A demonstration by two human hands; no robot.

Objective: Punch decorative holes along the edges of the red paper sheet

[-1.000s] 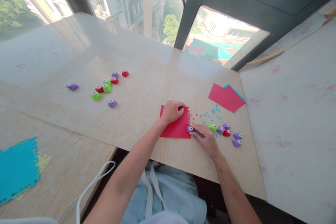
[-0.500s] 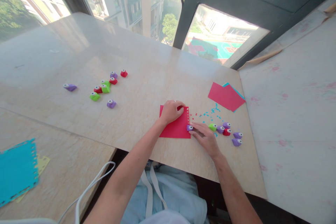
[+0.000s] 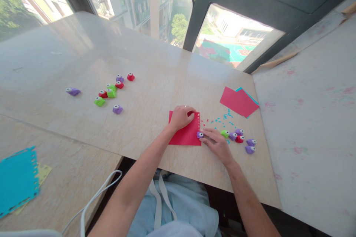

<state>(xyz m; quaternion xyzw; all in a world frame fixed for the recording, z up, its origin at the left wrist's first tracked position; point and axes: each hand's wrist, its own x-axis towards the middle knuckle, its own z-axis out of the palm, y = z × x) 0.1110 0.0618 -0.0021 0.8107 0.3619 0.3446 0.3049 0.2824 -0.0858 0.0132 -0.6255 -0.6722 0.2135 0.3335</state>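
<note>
A red paper sheet [image 3: 185,136] lies on the marble table [image 3: 155,81] in front of me, with a row of small holes along its right edge. My left hand [image 3: 181,117] presses down on the sheet's upper part. My right hand [image 3: 218,144] grips a small purple punch [image 3: 200,134] clamped on the sheet's right edge. Just right of that hand sit a green punch [image 3: 224,133], more purple punches [image 3: 250,149] and a red punch [image 3: 239,139].
Tiny blue and red paper bits [image 3: 221,120] are scattered beyond the punches. A red and blue paper stack [image 3: 238,101] lies farther right. Another group of punches [image 3: 111,91] sits at the left. A blue punched sheet [image 3: 16,181] lies on the near-left table, by a white cable [image 3: 91,200].
Both hands stay in place on the red sheet and the purple punch; only the camera has shifted slightly.
</note>
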